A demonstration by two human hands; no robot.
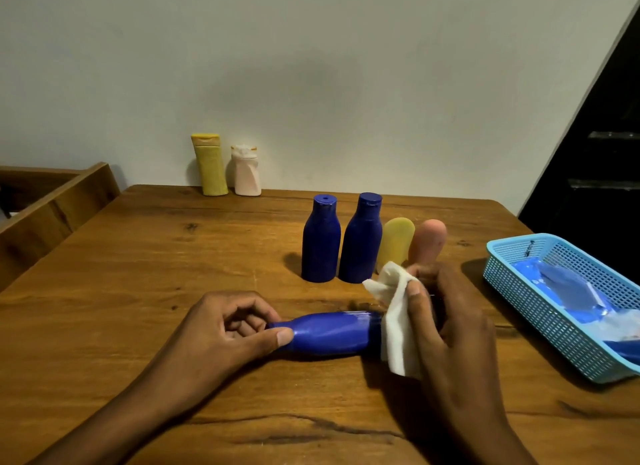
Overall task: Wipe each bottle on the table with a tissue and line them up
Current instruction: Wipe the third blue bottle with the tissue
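From the head view, a blue bottle (329,333) lay on its side just above the wooden desk (138,274), its long axis running left to right across the person's front, cap end toward the left. The left hand (221,329) gripped that cap end, fingers curled round the neck and the thumb pressed on the shoulder. The right hand (446,322) held a white tissue (394,322) folded over the bottle's base end, fingers curled round tissue and bottle together. So the hands stood apart, one clamped on each end, and the bare blue middle of the bottle lay between them. My reading was that any wipe along the body would have to travel leftward from the right hand, which was the nearer to the unwiped stretch.

Behind the hands stood two upright blue bottles (341,239) touching side by side, then a yellow tube (396,242) and a pink bottle (427,242) just to their right, as a row. A tall yellow bottle (209,164) and a pale pink bottle (246,171) stood well apart at the desk's far edge against the plain wall (311,66). A light blue basket (519,274) sat at the right, holding blue packaging I could not make out. A dark door (606,135) rose beyond it.
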